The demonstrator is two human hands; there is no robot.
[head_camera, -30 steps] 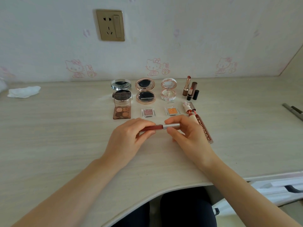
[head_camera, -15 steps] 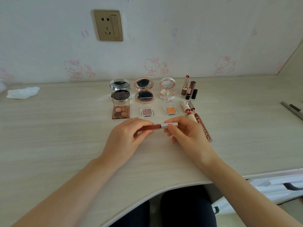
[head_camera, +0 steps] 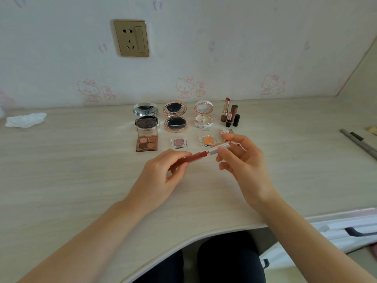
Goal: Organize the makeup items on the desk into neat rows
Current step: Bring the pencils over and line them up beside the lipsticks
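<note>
Where both hands lay low on the desk (head_camera: pixel 61 180) half a second ago, they are now raised; right hand (head_camera: pixel 242 160) has turned palm-up. Lip gloss tube (head_camera: pixel 201 155) at frame centre, tilted up to the right: left hand (head_camera: pixel 163 170) pinches the red barrel, right fingers pinch the silver cap (head_camera: pixel 219 149). Right hand now hides most of the glosses lying behind it; tube's left end hidden under fingers

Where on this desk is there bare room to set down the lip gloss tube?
Bare desk lies left of the four-pan palette, toward the tissue; also between the lipsticks and the pens. It is crowded behind the lip gloss tube.
</note>
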